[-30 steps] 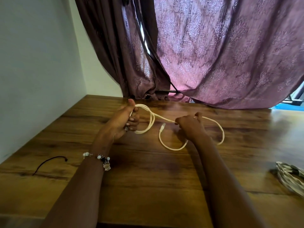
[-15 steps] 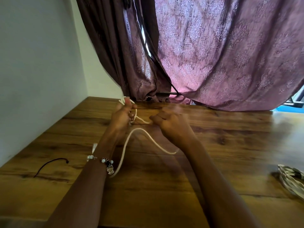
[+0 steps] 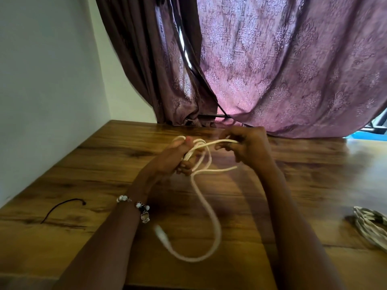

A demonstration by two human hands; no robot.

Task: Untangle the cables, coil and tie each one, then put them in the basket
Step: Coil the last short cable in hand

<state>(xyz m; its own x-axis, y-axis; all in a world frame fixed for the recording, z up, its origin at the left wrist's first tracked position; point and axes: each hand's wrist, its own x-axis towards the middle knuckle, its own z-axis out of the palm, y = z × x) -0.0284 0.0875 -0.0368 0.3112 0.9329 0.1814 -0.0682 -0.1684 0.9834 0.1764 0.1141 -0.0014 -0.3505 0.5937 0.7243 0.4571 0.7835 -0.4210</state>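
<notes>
While my left hand [image 3: 178,158] clamps the gathered loops of the cream cable [image 3: 206,208] above the table [image 3: 314,185], my right hand [image 3: 245,147] pinches the next strand. It looks light and limp, its plug end [image 3: 160,232] trailing toward me below the loops, so I judge the bundle's crossing the best hold.

So the white cable [image 3: 206,208] isn't spread out in two flat loops on the table [image 3: 104,164] anymore. Now several turns sit bunched in the left hand [image 3: 178,155], the right hand [image 3: 245,147] has moved in close pinching a strand, and the plug end [image 3: 160,231] dangles near the left forearm.
</notes>
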